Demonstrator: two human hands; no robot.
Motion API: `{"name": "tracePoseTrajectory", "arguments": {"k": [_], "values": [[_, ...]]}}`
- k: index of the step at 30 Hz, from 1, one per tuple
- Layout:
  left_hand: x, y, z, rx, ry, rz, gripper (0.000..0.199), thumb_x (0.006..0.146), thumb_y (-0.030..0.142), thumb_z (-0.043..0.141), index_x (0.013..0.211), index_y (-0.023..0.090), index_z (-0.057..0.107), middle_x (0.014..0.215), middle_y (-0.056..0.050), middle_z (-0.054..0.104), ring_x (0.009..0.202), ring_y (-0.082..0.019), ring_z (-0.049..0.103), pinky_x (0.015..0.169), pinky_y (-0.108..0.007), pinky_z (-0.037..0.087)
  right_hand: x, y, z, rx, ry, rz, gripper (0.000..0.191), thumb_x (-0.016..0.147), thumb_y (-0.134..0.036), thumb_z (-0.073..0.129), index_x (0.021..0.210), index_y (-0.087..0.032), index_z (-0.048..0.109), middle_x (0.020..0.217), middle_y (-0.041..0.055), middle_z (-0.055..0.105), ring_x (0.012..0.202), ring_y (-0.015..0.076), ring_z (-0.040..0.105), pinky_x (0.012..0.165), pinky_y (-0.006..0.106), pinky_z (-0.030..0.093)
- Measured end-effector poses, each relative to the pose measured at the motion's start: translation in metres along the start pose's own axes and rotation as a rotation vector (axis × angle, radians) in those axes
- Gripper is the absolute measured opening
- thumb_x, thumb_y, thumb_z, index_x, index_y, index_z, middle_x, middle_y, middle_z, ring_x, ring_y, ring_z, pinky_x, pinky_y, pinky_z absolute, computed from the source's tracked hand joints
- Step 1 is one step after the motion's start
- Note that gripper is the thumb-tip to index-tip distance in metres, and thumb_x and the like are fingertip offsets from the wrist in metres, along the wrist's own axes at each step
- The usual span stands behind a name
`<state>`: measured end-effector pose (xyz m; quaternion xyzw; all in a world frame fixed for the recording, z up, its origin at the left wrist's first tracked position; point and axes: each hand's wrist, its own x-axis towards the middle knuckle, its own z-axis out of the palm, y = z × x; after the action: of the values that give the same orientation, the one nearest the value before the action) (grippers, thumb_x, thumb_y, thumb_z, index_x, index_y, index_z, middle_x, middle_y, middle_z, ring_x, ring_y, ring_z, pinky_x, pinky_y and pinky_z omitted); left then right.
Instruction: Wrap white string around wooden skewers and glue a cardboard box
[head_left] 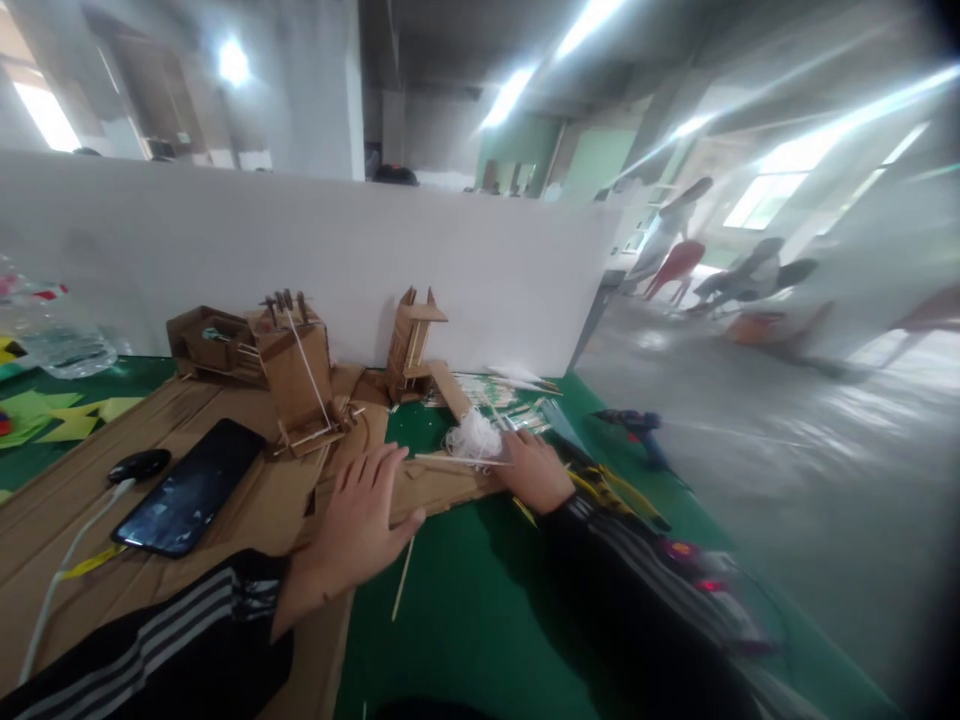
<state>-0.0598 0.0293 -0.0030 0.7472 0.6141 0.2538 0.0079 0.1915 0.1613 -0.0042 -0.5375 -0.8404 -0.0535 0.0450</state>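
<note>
My left hand [360, 520] lies over a cardboard strip [442, 487], fingers spread and thumb apart, holding nothing. At the strip's right end is my right hand [536, 470], its fingertips by a tangle of white string [474, 437]. A thin wooden stick [454, 459] runs between the hands, its right end at my right hand's fingers; whether they grip it is hard to tell. Another thin stick [403, 580] lies below my left hand on the green table. Behind them stand a cardboard structure [411, 345] and a taller cardboard box with a string [296, 375].
A phone [191, 490] and black mouse [139, 465] lie on cardboard at the left. Plastic bottles [67, 335] stand farther left. Yellow-handled pliers [622, 490] and a drill [637, 430] lie right. A white partition [300, 230] borders the back; people are beyond at right.
</note>
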Motion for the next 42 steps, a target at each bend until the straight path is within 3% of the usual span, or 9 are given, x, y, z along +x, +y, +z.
{"name": "tracePoseTrajectory", "arguments": {"k": [5,12,19,22,26,31,34,37,42], "values": [[0.004,-0.011,-0.002,0.078,-0.138,0.051,0.057,0.089,0.049,0.046,0.137,0.020,0.041,0.139,-0.011,0.050,0.127,-0.031,0.043,0.102,-0.047,0.036,-0.010,-0.003,-0.012,0.053,-0.018,0.020,0.057,0.079,-0.048,0.058,0.128,-0.020,0.047,0.127,0.0154,0.050,0.111,0.0337,0.050,0.086,0.043,0.039],[0.004,-0.004,0.006,0.115,-0.160,0.081,0.049,0.092,0.047,0.040,0.134,0.021,0.047,0.135,-0.008,0.055,0.124,-0.030,0.047,0.100,-0.047,0.036,-0.021,-0.005,-0.015,0.124,0.040,-0.016,0.082,0.076,-0.045,0.061,0.146,-0.019,0.025,0.149,0.0152,0.030,0.131,0.0362,0.034,0.099,0.050,0.033],[0.014,0.000,-0.001,0.139,-0.228,0.106,0.042,0.094,0.035,0.037,0.134,0.030,0.049,0.131,-0.004,0.058,0.118,-0.027,0.050,0.094,-0.045,0.042,-0.023,-0.008,-0.016,0.174,0.131,-0.215,0.054,0.084,-0.028,0.052,0.138,-0.026,0.042,0.145,0.0094,0.036,0.134,0.0297,0.030,0.104,0.048,0.031],[0.016,-0.001,0.004,0.169,-0.215,0.125,0.039,0.093,0.035,0.039,0.129,0.027,0.054,0.133,-0.005,0.057,0.120,-0.028,0.049,0.098,-0.046,0.040,-0.023,-0.007,-0.015,0.170,0.097,-0.236,0.041,0.085,-0.025,0.051,0.126,-0.029,0.055,0.142,0.0075,0.041,0.134,0.0293,0.030,0.103,0.049,0.031],[0.014,-0.009,0.013,0.205,-0.182,0.142,0.039,0.092,0.038,0.041,0.125,0.021,0.056,0.142,-0.008,0.049,0.128,-0.029,0.043,0.104,-0.046,0.036,-0.023,-0.007,-0.010,0.184,0.070,-0.215,0.039,0.085,-0.025,0.053,0.124,-0.028,0.057,0.139,0.0076,0.045,0.132,0.0294,0.032,0.102,0.050,0.032],[0.019,-0.015,0.007,0.178,-0.207,0.140,0.044,0.090,0.042,0.046,0.125,0.017,0.051,0.143,-0.014,0.046,0.129,-0.029,0.044,0.103,-0.045,0.040,-0.022,-0.012,-0.021,0.229,0.191,-0.222,0.036,0.087,-0.025,0.050,0.122,-0.027,0.057,0.136,0.0083,0.046,0.128,0.0294,0.036,0.103,0.048,0.032],[0.030,-0.008,0.002,0.194,-0.189,0.236,0.047,0.090,0.028,0.045,0.135,0.016,0.043,0.145,-0.014,0.043,0.135,-0.028,0.036,0.106,-0.043,0.036,-0.003,-0.019,-0.044,0.313,0.279,-0.194,0.039,0.087,-0.027,0.050,0.125,-0.025,0.054,0.134,0.0094,0.047,0.124,0.0304,0.040,0.103,0.049,0.032],[0.044,0.000,0.007,0.272,-0.159,0.216,0.049,0.090,0.018,0.042,0.138,0.021,0.042,0.147,-0.013,0.041,0.133,-0.030,0.038,0.103,-0.045,0.036,0.041,-0.030,-0.071,0.554,0.338,-0.171,0.044,0.083,-0.030,0.057,0.126,-0.023,0.051,0.132,0.0100,0.048,0.124,0.0295,0.041,0.105,0.047,0.031],[0.056,-0.005,0.026,0.269,-0.214,0.176,0.035,0.090,0.018,0.042,0.119,0.022,0.062,0.107,-0.012,0.069,0.095,-0.026,0.062,0.085,-0.038,0.046,0.140,-0.060,-0.099,0.663,0.347,-0.028,0.091,0.068,-0.055,0.069,0.139,-0.012,0.032,0.137,0.0212,0.039,0.125,0.0363,0.041,0.100,0.050,0.036]]}}
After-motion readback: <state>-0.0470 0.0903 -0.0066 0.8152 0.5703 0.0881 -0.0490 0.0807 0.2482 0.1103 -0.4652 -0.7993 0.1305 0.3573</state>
